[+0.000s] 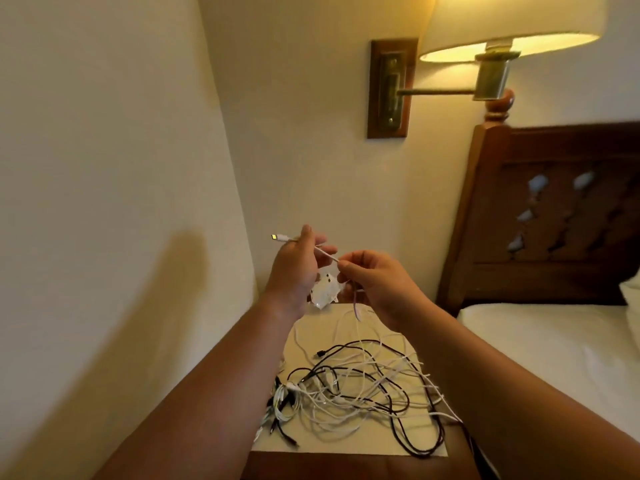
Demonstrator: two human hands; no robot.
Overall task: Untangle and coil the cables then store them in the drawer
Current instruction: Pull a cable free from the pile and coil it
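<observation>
both hands are raised above the nightstand [349,445], close together but not touching, with one white cable [325,253] stretched between them. the left hand [294,271] grips it just behind the plug [275,236], which sticks out past the fingers toward the wall. the right hand [379,284] pinches the same cable a little further along, fingertips closed on it. below the right hand the cable drops slack into the tangle [363,393] of black and white cables lying on the nightstand top, and there i cannot follow it among the others.

this looks like the untangling step, and an early one – a free end has been found and one cable is being singled out, while the heap below is all crossings. (a tighter bunch at the near-left edge of the heap might be loops, but it is too muddled to tell.)

the next move probably calls for the right hand to slide down the cable and lift it over or under each strand that crosses it, while the left keeps hold of the plug end. a hard pull would likely cinch the knots or drag the whole heap off the edge, so gentle feeding seems wiser. once free, the cable could be wound into a coil round the left hand.

the drawer is not in view – presumably it is in the front of the nightstand, below the frame.

a lit lamp [509,29] hangs on the wall above, and a bed [554,348] stands just to the right.
</observation>
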